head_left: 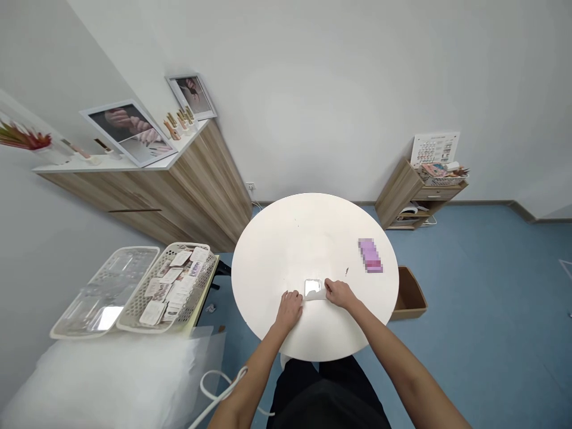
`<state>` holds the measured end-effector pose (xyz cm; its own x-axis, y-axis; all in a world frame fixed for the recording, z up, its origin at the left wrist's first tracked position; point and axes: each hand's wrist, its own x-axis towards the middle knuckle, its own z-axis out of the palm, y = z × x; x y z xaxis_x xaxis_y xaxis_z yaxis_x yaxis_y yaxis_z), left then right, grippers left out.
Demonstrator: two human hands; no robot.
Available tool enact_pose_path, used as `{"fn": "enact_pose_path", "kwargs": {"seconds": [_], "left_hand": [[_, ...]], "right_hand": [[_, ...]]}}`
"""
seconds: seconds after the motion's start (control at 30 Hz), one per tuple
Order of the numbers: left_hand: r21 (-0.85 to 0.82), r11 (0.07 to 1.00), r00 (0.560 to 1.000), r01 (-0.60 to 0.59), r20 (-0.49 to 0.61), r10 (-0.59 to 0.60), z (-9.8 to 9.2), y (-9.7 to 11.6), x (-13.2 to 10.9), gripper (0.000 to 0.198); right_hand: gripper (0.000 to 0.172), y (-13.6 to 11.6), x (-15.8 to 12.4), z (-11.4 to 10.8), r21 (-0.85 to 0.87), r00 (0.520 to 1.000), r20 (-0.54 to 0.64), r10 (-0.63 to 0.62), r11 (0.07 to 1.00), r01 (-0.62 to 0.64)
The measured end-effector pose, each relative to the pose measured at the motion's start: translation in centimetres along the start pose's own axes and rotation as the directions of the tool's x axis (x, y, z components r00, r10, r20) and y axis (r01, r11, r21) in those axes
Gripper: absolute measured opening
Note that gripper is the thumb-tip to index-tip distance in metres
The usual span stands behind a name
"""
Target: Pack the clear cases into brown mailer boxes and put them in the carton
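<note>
A small flat packet (313,289) with a shiny clear front lies near the front of the round white table (286,244). My right hand (340,294) pinches the packet's right edge with closed fingers. My left hand (289,308) rests closed at the packet's lower left corner, fingers curled on its edge. A pink-purple object (370,255), blurred out, lies on the table to the right, apart from both hands.
Left of the table stand a white basket (136,317) with several small packets and a clear plastic tray (96,298). A brown box (409,293) sits on the blue floor to the right. A wooden cabinet (187,185) and small shelf unit (413,190) line the wall.
</note>
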<state>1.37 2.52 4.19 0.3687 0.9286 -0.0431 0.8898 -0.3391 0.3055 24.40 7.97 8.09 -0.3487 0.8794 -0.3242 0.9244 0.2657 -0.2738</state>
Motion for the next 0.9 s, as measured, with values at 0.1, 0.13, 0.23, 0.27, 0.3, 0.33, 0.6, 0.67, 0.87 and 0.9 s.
{"fn": "enact_pose_path", "kwargs": {"seconds": [0.1, 0.13, 0.23, 0.27, 0.3, 0.33, 0.6, 0.67, 0.87, 0.9], "left_hand": [[-0.053, 0.991, 0.992, 0.125, -0.015, -0.126, -1.1, -1.0, 2.6, 0.018], [-0.054, 0.984, 0.985, 0.168, -0.024, -0.170, -1.5, -1.3, 3.4, 0.018], [-0.050, 0.955, 0.947, 0.294, -0.118, -0.298, -1.8, -1.0, 4.7, 0.019], [-0.049, 0.957, 0.945, 0.285, -0.150, -0.289, -1.6, -0.6, 4.8, 0.021], [-0.043, 0.970, 0.955, 0.241, -0.170, -0.245, -1.2, 0.0, 4.6, 0.023], [-0.032, 0.989, 0.977, 0.142, -0.158, -0.146, -0.7, 0.7, 4.2, 0.026], [0.158, 0.963, 0.974, -0.220, -0.009, 0.225, 3.7, 2.6, 2.1, 0.063], [0.193, 0.971, 0.986, -0.143, -0.063, 0.157, 3.8, 1.9, 2.4, 0.066], [0.184, 0.976, 0.992, -0.120, -0.026, 0.127, 3.8, 0.4, 3.6, 0.063], [0.179, 0.976, 0.991, -0.124, -0.020, 0.129, 3.8, 0.3, 3.8, 0.062]], "right_hand": [[0.016, 0.6, 2.1, -0.5, 0.009, 0.999, -0.018, 0.032, 0.999, -0.032], [0.018, 0.8, 2.7, -0.5, 0.013, 0.999, -0.023, 0.045, 0.999, -0.045], [0.022, 1.0, 4.3, -0.2, 0.032, 0.997, -0.014, 0.073, 0.997, -0.072], [0.023, 1.0, 4.7, -0.1, 0.035, 0.997, -0.007, 0.077, 0.996, -0.077], [0.023, 0.9, 5.1, 0.1, 0.035, 0.997, -0.001, 0.081, 0.996, -0.081], [0.023, 0.8, 5.4, 0.2, 0.032, 0.996, 0.005, 0.084, 0.996, -0.084], [0.021, 0.0, 6.5, 0.1, 0.022, 0.995, 0.054, 0.082, 0.996, -0.083], [0.022, -0.1, 6.7, -0.1, 0.034, 0.995, 0.065, 0.080, 0.996, -0.082], [0.025, -0.3, 4.7, 0.1, -0.053, 0.956, -0.237, -0.171, 0.985, 0.163], [0.028, -0.3, 4.2, 0.4, -0.087, 0.930, -0.243, -0.277, 0.961, 0.263]]}}
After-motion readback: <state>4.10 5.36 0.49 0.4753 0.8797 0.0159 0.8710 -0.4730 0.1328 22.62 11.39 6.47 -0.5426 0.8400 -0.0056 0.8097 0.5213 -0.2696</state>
